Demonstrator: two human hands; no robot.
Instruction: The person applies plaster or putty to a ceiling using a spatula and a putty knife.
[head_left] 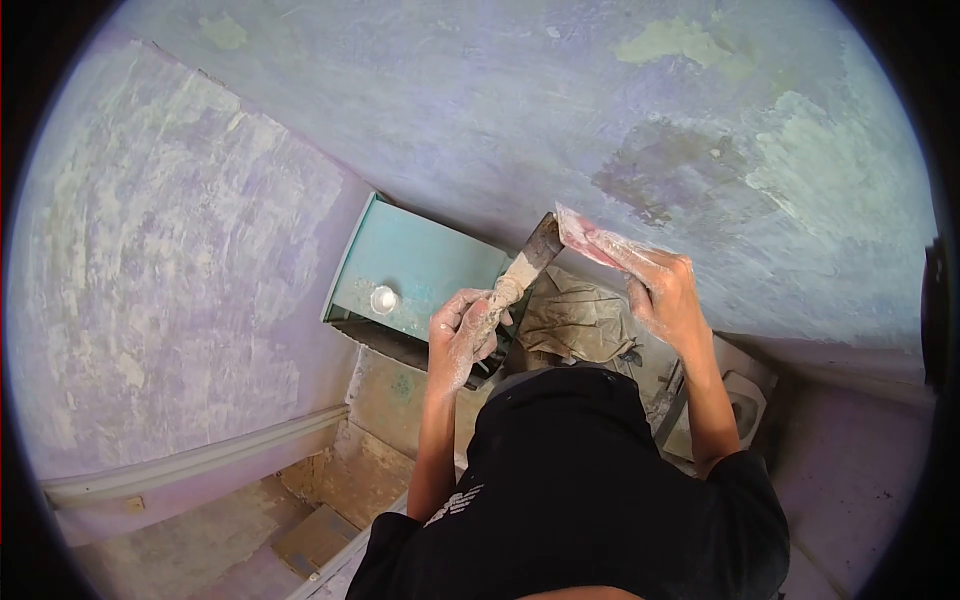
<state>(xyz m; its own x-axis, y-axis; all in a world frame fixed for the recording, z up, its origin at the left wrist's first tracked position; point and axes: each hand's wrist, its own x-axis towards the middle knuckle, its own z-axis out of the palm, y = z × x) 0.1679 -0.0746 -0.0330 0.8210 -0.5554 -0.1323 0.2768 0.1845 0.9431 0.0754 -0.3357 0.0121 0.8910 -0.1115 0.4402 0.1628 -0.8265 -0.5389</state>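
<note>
My left hand [462,332], dusted with white, is closed round the handle of a putty knife [540,246]. The knife's handle is caked with putty and its dark blade points up and to the right. In my right hand [664,298] is a flat pinkish spreader [588,238] smeared with white, pinched between fingers and thumb. Its far edge meets the tip of the knife blade in this view. Both tools are held in front of the wall [520,110], which has patchy pale green and grey areas.
A teal cabinet [420,262] stands in the corner to the left, with a small white round container [384,299] on top. Crumpled beige cloth [575,322] lies below my hands. A pale basin-like fixture [745,395] is at lower right. The left wall [190,270] has whitish streaks.
</note>
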